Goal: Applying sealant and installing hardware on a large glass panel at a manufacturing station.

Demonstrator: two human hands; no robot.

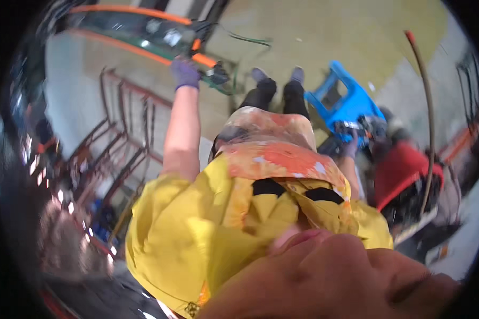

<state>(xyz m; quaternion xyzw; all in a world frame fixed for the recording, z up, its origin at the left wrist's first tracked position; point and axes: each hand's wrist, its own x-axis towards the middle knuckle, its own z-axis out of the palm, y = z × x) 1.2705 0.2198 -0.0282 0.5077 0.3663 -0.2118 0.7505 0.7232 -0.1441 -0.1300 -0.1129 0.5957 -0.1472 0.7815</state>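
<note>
My left hand [185,73], in a purple glove, is closed at the near end of a long dark, glossy panel with orange edges [143,40]. Black fittings [215,75] sit at that end. Lower on the right, my purple-gloved right hand [350,148] is closed around a dark, silver-marked tool [348,128], which looks like a power tool; blur hides its exact kind. The tool overlaps a blue plastic stool [347,101] in this view. Glove blur hides single fingers on both hands.
Reddish metal racks [125,106] stand to the left. A thin brown pole [427,101] with a red tip rises at right, beside a red cloth-like cover [404,170]. A dark green cord [250,40] lies on the pale floor [303,26] ahead of my feet.
</note>
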